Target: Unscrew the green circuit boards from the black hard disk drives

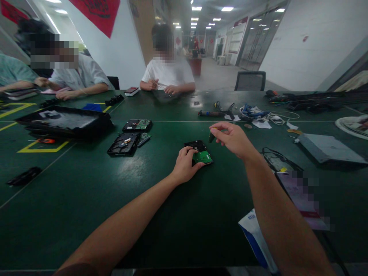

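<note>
A small hard drive (200, 151) lies on the green table (115, 191) in front of me, its green circuit board (202, 157) facing up. My left hand (185, 165) rests on the drive's near left side, fingers curled over its edge and holding it. My right hand (231, 138) hovers just right of and above the drive, fingers closed around a small dark tool (212, 137), apparently a screwdriver, whose tip points down toward the drive.
Two more opened drives (124, 144) (137, 125) lie to the left, beside a black tray (64, 122). Tools and cables (230, 112) sit further back, a grey box (327, 147) at right. Papers (299, 195) lie by my right arm. Other people sit across the table.
</note>
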